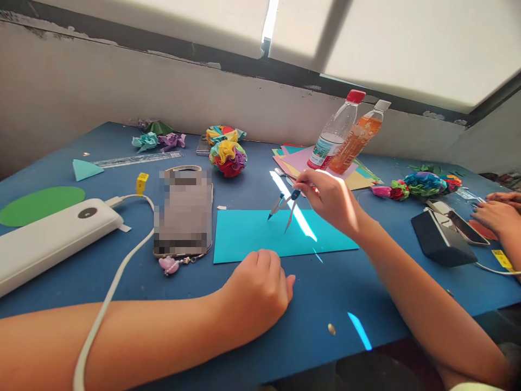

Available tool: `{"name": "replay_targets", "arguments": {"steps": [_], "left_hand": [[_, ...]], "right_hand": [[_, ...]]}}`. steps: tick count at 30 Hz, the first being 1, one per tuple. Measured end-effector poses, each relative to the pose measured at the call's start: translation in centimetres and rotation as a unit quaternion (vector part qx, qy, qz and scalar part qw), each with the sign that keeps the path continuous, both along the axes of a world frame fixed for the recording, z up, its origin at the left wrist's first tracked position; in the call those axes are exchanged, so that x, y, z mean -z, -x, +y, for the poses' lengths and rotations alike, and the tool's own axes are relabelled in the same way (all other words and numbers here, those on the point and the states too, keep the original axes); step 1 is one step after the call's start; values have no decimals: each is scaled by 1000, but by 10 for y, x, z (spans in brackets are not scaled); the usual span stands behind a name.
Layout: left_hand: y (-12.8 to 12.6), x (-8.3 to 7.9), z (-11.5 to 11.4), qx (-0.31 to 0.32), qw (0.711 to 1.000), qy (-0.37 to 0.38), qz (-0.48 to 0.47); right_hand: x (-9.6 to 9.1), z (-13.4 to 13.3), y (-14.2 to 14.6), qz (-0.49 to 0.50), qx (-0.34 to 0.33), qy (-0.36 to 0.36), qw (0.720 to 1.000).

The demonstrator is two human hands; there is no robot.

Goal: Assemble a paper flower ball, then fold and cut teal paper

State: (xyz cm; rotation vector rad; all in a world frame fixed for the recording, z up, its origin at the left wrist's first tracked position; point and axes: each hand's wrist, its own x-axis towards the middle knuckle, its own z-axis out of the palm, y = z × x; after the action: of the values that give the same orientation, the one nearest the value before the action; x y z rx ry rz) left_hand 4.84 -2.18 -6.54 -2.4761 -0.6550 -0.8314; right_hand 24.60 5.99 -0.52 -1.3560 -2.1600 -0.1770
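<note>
My right hand [325, 198] pinches the top of a drawing compass [293, 202]. The compass legs are spread and point down at a sheet of turquoise paper [244, 236] lying on the blue table. One leg carries a dark tip near the middle of the sheet; whether either tip touches the paper I cannot tell. My left hand [260, 288] rests as a loose fist at the sheet's near edge. Its fingers curl under and nothing shows in them. A strip of sunlight crosses the paper.
Left of the sheet lie a phone [183, 217], a white power bank [61, 239] with its cable, and a green paper circle [43, 205]. Behind stand two bottles [328, 142] on coloured papers, beside paper flower balls [228, 157]. At right are a black case [442, 239] and another person's hands [499, 212].
</note>
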Motion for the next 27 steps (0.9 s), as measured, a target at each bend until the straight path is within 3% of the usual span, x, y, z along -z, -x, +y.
{"name": "replay_targets", "arguments": {"steps": [3, 6, 14, 21, 27], "left_hand": [[0, -1, 1, 1, 1000, -2, 0], [0, -1, 1, 5, 1000, -9, -6], [-1, 1, 1, 6, 999, -32, -24], [0, -1, 0, 12, 999, -33, -20], [-1, 0, 1, 8, 1000, -27, -12]], "right_hand": [[-6, -5, -11, -12, 20, 32, 999], [-14, -15, -14, -33, -4, 26, 999], [-34, -43, 0, -153, 35, 8, 988], [-30, -44, 1, -164, 62, -5, 985], [-24, -45, 8, -145, 28, -37, 988]]}}
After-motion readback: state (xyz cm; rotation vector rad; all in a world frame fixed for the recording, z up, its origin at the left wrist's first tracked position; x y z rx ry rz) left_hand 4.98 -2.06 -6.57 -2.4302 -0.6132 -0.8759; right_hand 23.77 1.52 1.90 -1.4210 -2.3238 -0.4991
